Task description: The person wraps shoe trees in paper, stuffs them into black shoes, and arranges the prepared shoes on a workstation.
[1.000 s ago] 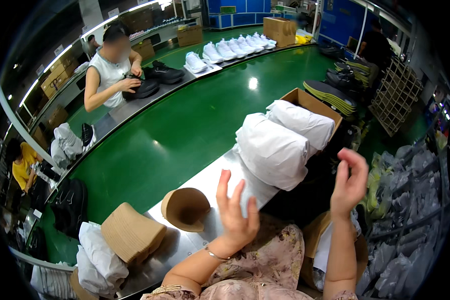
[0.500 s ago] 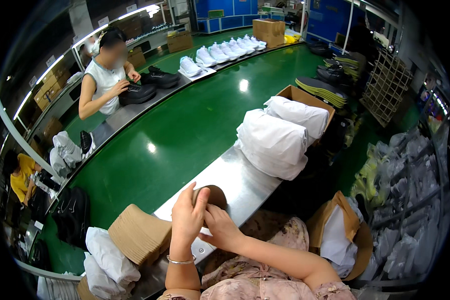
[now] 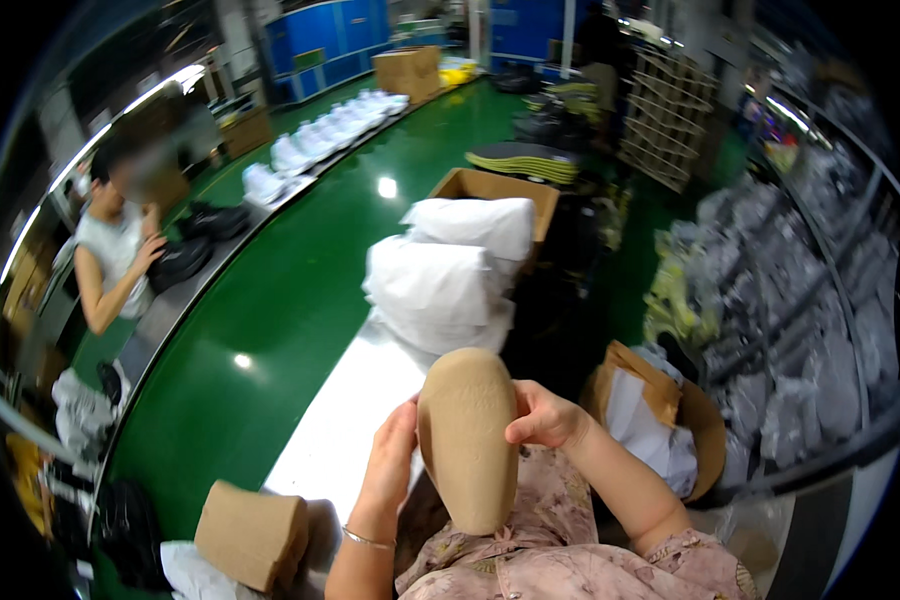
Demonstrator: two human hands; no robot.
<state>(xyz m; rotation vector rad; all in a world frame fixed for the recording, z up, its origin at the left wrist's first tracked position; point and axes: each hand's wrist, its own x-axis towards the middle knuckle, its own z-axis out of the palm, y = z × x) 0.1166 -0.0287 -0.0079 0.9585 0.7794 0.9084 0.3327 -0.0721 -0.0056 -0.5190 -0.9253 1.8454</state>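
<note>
Upright in front of me is a tan, curved cardboard shoe insert (image 3: 467, 440), rounded at the top and narrower at the bottom. My left hand (image 3: 394, 445) grips its left edge, with the fingers partly hidden behind it. My right hand (image 3: 548, 415) pinches the right edge, the thumb on the front face. A stack of similar tan inserts (image 3: 245, 535) lies at the lower left on the metal bench (image 3: 325, 425). Just beyond my hands, white paper-wrapped bundles (image 3: 430, 290) rest on the far part of this bench.
An open cardboard box (image 3: 545, 195) stands behind the bundles. Across the green surface (image 3: 270, 330), a person (image 3: 115, 260) handles black shoes (image 3: 180, 260) beside a row of white sneakers (image 3: 320, 140). A carton with paper (image 3: 650, 430) and a rack of grey plastic-wrapped items (image 3: 770, 330) are at my right.
My hands have moved apart to opposite edges of the insert, which now shows its broad face upright. The view has swung right, shifting the surroundings left.
</note>
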